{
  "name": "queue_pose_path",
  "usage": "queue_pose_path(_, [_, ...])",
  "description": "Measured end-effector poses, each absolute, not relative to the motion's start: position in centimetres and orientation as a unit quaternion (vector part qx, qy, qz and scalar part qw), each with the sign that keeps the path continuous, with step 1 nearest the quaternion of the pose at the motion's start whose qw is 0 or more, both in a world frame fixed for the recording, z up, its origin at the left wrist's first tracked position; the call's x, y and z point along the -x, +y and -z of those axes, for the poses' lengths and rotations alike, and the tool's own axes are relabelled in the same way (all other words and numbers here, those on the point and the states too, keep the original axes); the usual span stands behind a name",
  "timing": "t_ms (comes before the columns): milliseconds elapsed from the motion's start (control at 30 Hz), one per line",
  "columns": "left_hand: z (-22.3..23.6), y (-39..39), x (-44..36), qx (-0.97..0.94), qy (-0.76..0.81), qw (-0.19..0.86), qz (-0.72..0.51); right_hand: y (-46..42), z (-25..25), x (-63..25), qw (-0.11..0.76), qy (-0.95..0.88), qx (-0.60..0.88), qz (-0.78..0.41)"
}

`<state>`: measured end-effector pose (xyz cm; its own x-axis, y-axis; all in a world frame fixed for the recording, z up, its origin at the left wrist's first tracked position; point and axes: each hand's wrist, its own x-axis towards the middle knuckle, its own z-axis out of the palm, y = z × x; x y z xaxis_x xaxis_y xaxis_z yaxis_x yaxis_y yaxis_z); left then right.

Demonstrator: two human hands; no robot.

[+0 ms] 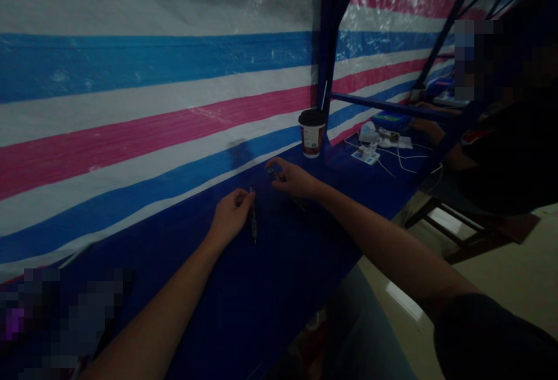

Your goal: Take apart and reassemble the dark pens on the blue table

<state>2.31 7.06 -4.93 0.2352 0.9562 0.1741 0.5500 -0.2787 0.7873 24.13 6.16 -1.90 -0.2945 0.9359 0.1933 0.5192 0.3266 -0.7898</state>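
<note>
My left hand (pixel 233 215) is closed, thumb and fingers pinching the upper end of a dark, slim pen (pixel 254 226). That pen points toward me, on or just above the blue tabletop (pixel 261 293). To its right, my right hand (pixel 296 179) curls around a second slim pen (pixel 272 173). One end of it sticks out between thumb and fingers, and a thin tip shows below the palm; the rest is hidden. Behind my right hand stands a paper cup (pixel 312 139) with a black lid and a straw, apart from the fingers.
A striped plastic sheet (pixel 152 118) hangs along the far edge, with a blue metal post (pixel 328 49) before it. White cables and small white items (pixel 369 133) lie to the right. Another person (pixel 510 136) sits there. Blurred dark objects (pixel 87 316) occupy the near left.
</note>
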Motion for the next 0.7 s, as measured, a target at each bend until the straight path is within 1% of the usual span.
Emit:
queue_pose_path(200, [4.92,7.09,-2.3,-0.727,0.517,0.305,-0.333,6.18,2.05,-24.22,0.343,-0.758,0.466,-0.302])
queue_pose_path(333, [5.17,7.22,-2.23,-0.723,0.514,0.311,-0.34,6.3,2.23,-24.25,0.335,-0.758,0.479,-0.291])
queue_pose_path(700, [5.11,7.22,-2.29,-0.728,0.514,0.308,-0.335,6.47,2.35,-24.34,0.349,-0.762,0.468,-0.28])
